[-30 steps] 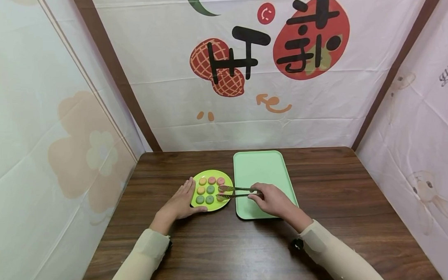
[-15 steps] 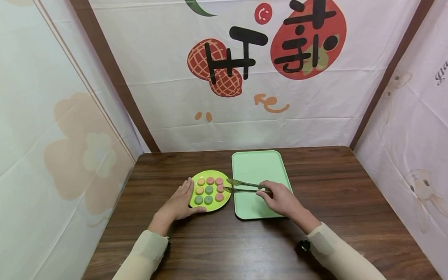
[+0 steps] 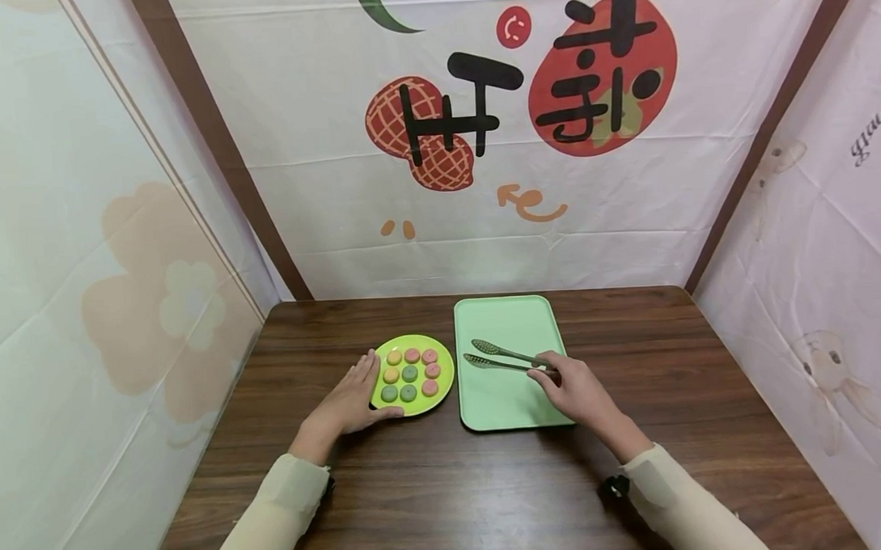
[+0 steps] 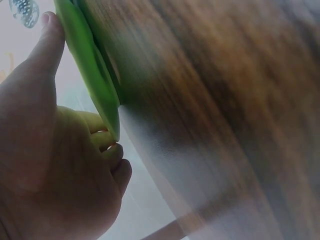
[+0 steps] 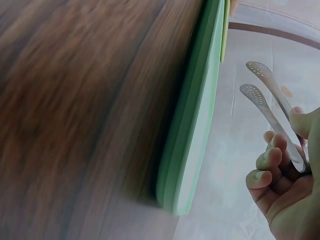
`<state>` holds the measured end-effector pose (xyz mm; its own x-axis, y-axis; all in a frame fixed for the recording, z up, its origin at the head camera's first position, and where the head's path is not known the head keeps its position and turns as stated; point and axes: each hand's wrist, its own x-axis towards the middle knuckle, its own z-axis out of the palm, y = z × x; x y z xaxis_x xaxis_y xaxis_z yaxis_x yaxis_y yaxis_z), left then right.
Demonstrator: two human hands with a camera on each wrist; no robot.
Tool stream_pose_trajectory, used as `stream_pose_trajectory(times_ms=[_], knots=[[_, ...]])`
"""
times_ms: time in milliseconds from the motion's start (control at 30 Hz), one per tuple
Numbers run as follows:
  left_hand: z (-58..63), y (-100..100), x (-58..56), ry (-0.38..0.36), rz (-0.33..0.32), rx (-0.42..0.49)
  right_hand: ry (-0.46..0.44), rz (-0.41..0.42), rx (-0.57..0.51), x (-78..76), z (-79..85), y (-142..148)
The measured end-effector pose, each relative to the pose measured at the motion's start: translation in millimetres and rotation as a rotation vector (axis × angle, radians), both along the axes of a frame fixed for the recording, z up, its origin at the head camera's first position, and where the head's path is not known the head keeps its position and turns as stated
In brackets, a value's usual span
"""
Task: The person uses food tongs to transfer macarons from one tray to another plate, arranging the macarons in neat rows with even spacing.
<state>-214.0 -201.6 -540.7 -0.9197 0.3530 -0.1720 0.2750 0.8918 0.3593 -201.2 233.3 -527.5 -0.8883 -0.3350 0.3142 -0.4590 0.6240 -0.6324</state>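
Observation:
My left hand [image 3: 350,399] rests against the left side of a lime-green plate [image 3: 444,388], fingers straight along its rim and thumb at the front edge. Several macarons in rows fill the plate: yellow ones [image 3: 391,375] at the left, green ones [image 3: 409,373] in the middle and front, pink ones [image 3: 430,371] down the right. In my right hand [image 3: 579,387] I grip perforated metal tongs [image 3: 509,354] over the pale green tray [image 3: 506,402]. Their two tips point left, spread apart, with nothing between them. In the right wrist view, thumb and fingers curl round the tongs' [image 5: 270,110] handle end.
Plate and tray stand side by side, a narrow gap between them, on a dark wood-grain table [image 3: 448,485]. A white printed cloth [image 3: 321,206] hangs behind the table's far edge, with more cloth at both sides.
The tongs have moved right, from over the macarons on the plate's right side to over the tray, and their tips have spread wider. The left hand keeps its place on the plate.

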Motion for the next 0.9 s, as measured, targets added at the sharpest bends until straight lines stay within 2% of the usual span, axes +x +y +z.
stream_pose_trajectory(times_ms=[500,900], knots=[[1.9,-2,1.0,0.006,0.006,0.006,0.021,-0.165,0.007,2.6,-9.1,36],[1.6,-9,-1.1,0.058,0.0,0.001,0.026,-0.276,-0.006,4.5,-13.8,68]])
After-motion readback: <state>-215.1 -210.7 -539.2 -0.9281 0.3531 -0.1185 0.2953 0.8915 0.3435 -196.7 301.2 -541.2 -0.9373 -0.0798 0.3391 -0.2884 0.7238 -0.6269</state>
